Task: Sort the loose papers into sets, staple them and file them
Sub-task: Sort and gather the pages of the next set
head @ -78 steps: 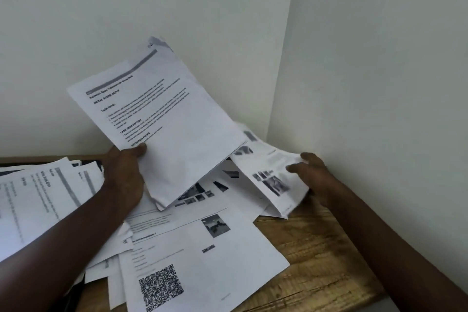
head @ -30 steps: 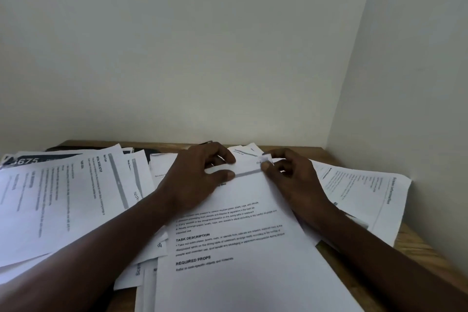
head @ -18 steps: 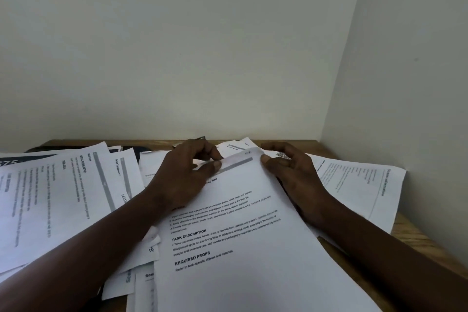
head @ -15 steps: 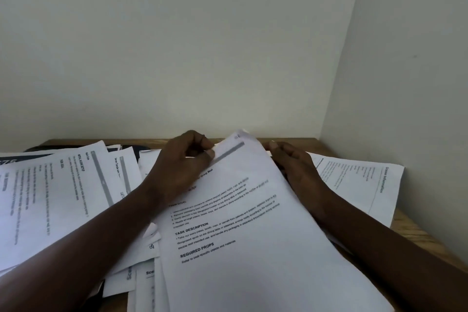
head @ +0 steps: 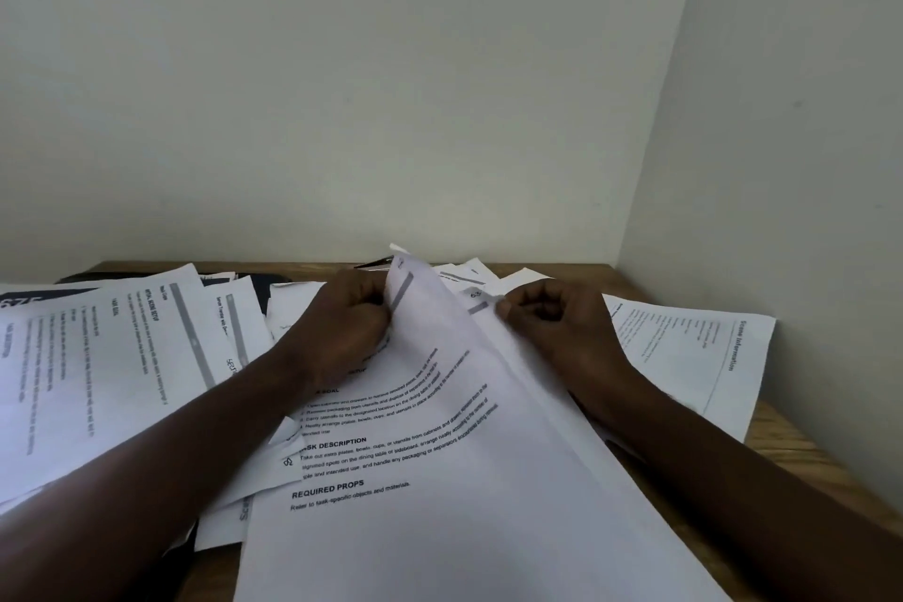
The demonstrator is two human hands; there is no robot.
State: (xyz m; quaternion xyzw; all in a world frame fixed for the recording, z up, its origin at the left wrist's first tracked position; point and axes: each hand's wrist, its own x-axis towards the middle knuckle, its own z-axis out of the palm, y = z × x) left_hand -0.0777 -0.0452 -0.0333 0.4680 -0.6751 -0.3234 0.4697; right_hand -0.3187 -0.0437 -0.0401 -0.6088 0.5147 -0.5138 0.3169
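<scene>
White papers (head: pixel 440 479) carry black print and grey bars on a brown wood-grain table (head: pixel 801 450) by pale walls (head: pixel 342 88).

Dim, flat, shadowy indoor light; mild wide-angle bending at edges.

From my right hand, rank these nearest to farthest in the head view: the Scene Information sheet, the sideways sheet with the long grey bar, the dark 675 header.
1. Scene Information sheet, just right of the right hand.
2. Grey-bar sheet, to the left, past the left hand.
3. Dark 675 header, far left.
</scene>
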